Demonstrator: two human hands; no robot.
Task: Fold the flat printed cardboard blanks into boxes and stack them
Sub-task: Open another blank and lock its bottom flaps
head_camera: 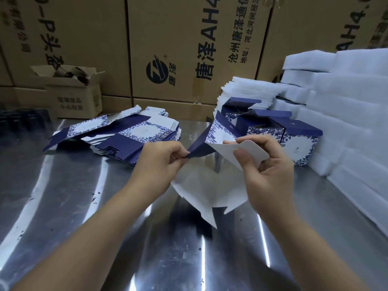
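Blank (205, 185) held in the air over the steel bench (63, 206), between both hands; white inner side faces the camera; long axis runs from the near end, low by the bench, up and away to the printed far end. Left hand (161, 162): fingers (178, 153) pinching the navy flap edge. Right hand (270, 177): thumb and fingers pinching the rounded white flap. Pile of flat blanks (134, 133) lying far left; folded boxes (298, 141) standing far right, just beside foam sheets (346, 122).
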